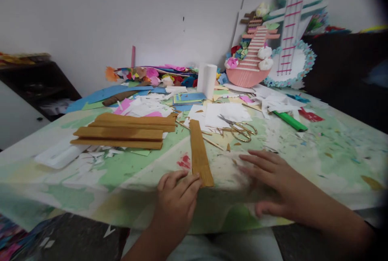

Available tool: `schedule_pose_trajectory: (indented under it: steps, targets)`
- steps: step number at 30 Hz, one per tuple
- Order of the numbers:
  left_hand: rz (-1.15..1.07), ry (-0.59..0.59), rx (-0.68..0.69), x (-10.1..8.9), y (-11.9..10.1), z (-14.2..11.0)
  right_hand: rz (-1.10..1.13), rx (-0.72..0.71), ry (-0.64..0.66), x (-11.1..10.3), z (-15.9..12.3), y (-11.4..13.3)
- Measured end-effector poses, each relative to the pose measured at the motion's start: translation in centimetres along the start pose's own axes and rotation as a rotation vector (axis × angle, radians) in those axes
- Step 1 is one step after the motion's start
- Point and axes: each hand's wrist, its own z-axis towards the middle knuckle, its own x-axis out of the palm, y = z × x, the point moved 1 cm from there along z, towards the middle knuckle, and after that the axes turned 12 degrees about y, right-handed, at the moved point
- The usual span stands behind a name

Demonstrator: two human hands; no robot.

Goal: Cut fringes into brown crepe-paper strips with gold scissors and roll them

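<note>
A brown strip of wood or card [199,152] lies end-on near the table's front edge. My left hand [176,200] rests at the edge with its fingers loosely curled, the fingertips touching the strip's near end. My right hand [273,180] lies flat on the tabletop just right of the strip, fingers stretched out to the left, holding nothing. Gold-handled scissors [239,127] lie shut on white paper beyond my right hand.
A stack of several long brown strips [124,131] lies to the left. A white roll [207,80], a green marker [290,120], paper scraps and paper flowers [151,74] crowd the back. A pink guitar-shaped craft [254,57] leans on the wall.
</note>
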Motion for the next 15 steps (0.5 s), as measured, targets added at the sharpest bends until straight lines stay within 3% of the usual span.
schedule_pose_trajectory:
  steps: [4, 8, 10, 12, 15]
  targets:
    - [-0.019, -0.056, 0.032, -0.1, 0.0, -0.3, -0.075, 0.099, -0.032, 1.7, -3.2, -1.4]
    - [0.052, -0.132, 0.007, -0.6, -0.5, -0.2, 0.032, 0.340, -0.243, -0.6, -1.7, -1.8]
    - [0.073, -0.140, 0.041, -0.8, -0.7, -0.3, 0.129, 0.450, -0.278, -2.3, 0.5, -0.5]
    - [0.071, -0.129, 0.117, -0.9, -0.9, -0.6, 0.123, 0.422, -0.240, -3.2, 2.8, 2.2]
    - [0.081, -0.160, 0.189, -1.4, -0.9, -1.3, 0.276, 0.389, -0.125, -2.6, 5.1, 6.8]
